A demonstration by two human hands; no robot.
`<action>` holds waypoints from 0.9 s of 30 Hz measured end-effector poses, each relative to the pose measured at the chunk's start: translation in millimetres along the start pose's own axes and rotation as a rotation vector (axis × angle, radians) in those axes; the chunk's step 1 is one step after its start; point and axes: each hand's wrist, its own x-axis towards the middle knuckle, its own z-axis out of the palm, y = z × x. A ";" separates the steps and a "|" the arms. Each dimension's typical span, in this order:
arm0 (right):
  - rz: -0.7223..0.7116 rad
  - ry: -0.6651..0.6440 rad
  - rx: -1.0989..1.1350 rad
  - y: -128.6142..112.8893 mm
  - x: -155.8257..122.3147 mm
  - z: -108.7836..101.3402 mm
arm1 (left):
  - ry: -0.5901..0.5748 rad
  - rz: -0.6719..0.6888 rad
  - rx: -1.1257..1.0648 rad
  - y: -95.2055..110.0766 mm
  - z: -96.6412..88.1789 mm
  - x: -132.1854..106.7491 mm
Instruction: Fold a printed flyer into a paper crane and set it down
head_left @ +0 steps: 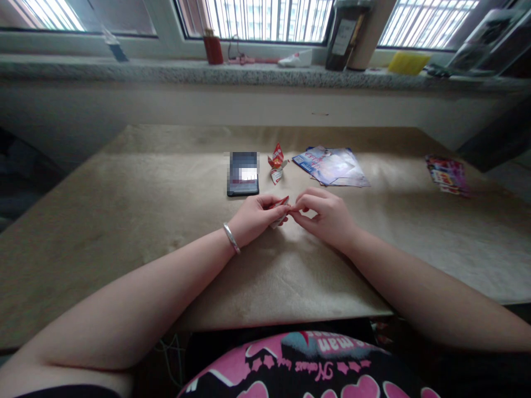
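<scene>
Between my fingers is a small folded piece of red and white printed paper (279, 220). My left hand (258, 217) is closed on its body, thumb on top. The fingertips of my right hand (326, 213) pinch its right-hand end, so both hands meet at the paper. Just beyond them stands a red and white folded paper flower (276, 163) with pointed petals. To its left lies a dark phone (243, 174), its screen lit and partly blurred out. My fingers hide much of the held paper.
Blue and white printed sheets (332, 165) lie right of the paper flower. Farther right is a stack of colourful printed papers (447, 174). On the stone windowsill (166, 72) stand a red bottle (213, 48), a dark container (346, 36) and a yellow sponge-like block (409, 63).
</scene>
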 end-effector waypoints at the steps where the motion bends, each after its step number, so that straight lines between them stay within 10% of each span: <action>1: -0.003 0.007 0.001 0.2 -0.2 0.2 | 0.000 -0.002 -0.008 0.0 0.0 0.1; 27: 0.241 -0.034 0.133 -9.0 2.9 5.9 | 0.006 0.082 0.126 -2.9 0.8 2.9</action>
